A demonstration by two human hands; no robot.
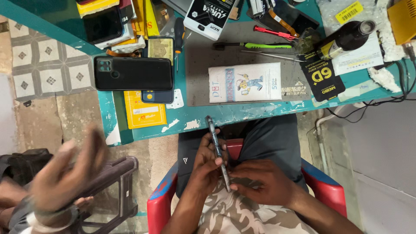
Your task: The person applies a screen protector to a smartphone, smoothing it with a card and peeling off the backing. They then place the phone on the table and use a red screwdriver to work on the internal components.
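Both my hands hold a thin dark phone (215, 143) edge-on above my lap, below the table's front edge. My left hand (206, 164) wraps around the phone's left side, fingers along its edge. On the right, my right hand (260, 180) pinches the phone's lower end near my shirt. The phone's screen face is hidden because it is turned sideways.
A teal work table (225, 115) carries a black phone case (133, 73), a grey mat (242, 54), a white packet (245, 82), a green-handled tool (260, 45), a dark bottle (346, 37) and boxes. Another person's blurred hand (65, 173) is raised at lower left beside a dark stool (117, 186). I sit on a red chair (158, 203).
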